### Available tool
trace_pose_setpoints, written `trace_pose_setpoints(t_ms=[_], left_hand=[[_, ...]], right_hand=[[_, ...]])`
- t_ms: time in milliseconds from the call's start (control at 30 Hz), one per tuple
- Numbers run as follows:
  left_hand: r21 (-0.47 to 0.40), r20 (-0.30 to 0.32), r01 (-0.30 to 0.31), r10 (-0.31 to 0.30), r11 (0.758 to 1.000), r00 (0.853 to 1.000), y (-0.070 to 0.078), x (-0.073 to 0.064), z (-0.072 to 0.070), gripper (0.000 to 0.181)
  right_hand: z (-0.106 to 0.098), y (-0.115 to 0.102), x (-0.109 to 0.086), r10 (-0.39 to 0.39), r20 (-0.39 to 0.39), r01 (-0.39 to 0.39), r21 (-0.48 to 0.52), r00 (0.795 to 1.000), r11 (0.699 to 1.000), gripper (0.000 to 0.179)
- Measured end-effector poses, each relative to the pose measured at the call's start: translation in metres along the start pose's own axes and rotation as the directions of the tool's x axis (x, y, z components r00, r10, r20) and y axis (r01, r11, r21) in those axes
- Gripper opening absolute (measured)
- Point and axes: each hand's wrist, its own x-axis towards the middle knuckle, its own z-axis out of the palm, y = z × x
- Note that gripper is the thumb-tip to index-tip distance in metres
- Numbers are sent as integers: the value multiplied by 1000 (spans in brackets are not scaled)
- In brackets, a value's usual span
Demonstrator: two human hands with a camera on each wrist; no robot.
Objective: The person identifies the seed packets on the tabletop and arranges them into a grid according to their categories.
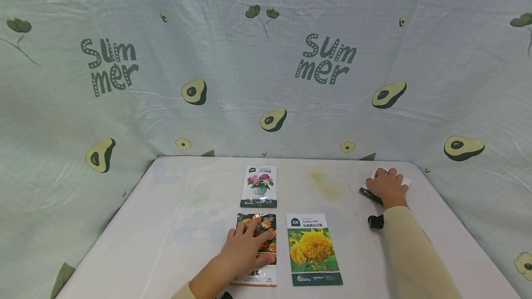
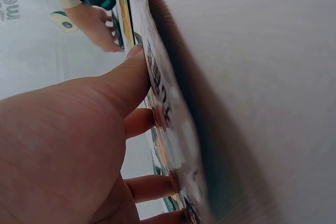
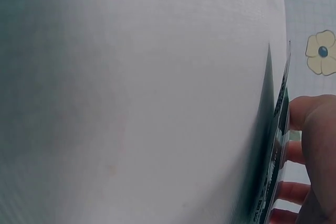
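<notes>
My left hand (image 1: pixel 243 254) rests on a seed packet with orange flowers (image 1: pixel 269 275), its fingers spread across the front. In the left wrist view the thumb and fingertips touch the face of that packet (image 2: pixel 176 121). At the far right of the table, my right hand (image 1: pixel 388 187) lies over another packet with a dark green lower edge (image 1: pixel 369 194). That hand covers most of its front, so its picture is hidden. The right wrist view shows this packet (image 3: pixel 273 166) edge-on under the fingertips.
A yellow-flower seed packet (image 1: pixel 312 250) lies just right of my left hand. Farther back is a packet picturing pink flowers in a pot (image 1: pixel 259 187). The white table (image 1: pixel 158 239) ends at a hanging cloth (image 1: pixel 232 59) printed with avocados.
</notes>
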Motion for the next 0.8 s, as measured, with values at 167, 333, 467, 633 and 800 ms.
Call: trace_pose_setpoints(t_ms=[167,333,467,633,800], left_hand=[[-8,2,2,-2,1000,1000,0,0,-1,58],[-5,3,2,-2,1000,1000,0,0,0,58],[-12,5,2,-2,1000,1000,-1,0,0,58],[-13,7,1,-1,1000,1000,-1,1,0,58],[-10,6,-1,1,1000,1000,-1,1,0,58]], right_hand=[[1,-1,2,-9,2,9,-7,1000,1000,61],[3,-4,0,-7,-4,7,-12,1000,1000,60],[4,-9,-1,-7,5,7,-24,1000,1000,61],[4,-14,-1,-5,15,6,-36,1000,999,61],[4,-18,-3,-7,10,8,-38,1000,999,57]])
